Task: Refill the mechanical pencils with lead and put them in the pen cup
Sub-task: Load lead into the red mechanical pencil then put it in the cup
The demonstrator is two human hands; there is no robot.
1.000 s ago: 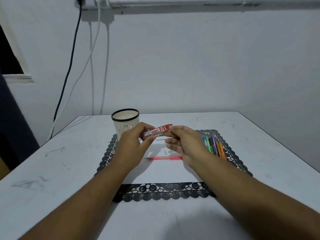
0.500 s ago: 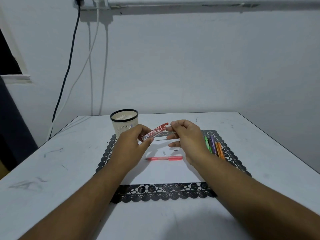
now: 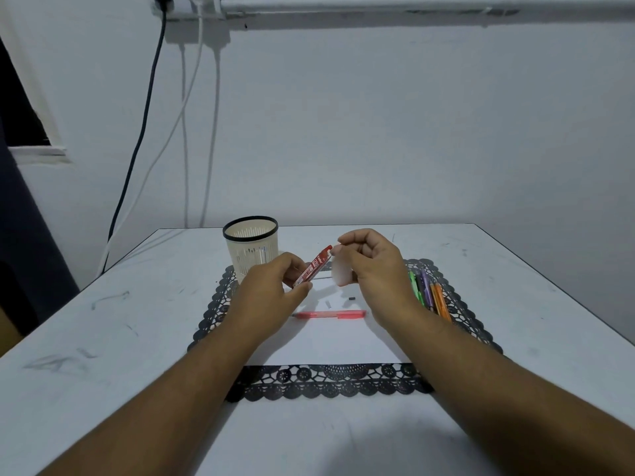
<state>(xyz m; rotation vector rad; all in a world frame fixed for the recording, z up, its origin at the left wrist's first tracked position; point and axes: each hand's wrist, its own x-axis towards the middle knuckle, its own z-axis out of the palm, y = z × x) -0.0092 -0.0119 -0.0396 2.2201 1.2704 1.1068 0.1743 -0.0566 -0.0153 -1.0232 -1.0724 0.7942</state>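
a pale wall with hanging cables stands behind a scuffed white worktop, where a white sheet lies on a black lace placemat. the left hand grips the lower end of a red lead refill tube, fingers curled round it. a second ago the tube lay nearly level between both hands; now it tilts steeply, top end up and to the right. the right hand has lifted to that top end, its fingers pinched together just there; whether they hold a cap or a lead cannot be told, it is too small. this reads as the tube being opened or a lead drawn out, so refilling has only begun. the pink mechanical pencil lies flat on the sheet below the hands, two small dark bits near it. green, purple and orange pencils lie at the mat's right edge. the pen cup stands at the mat's far left corner; what it holds is unclear.
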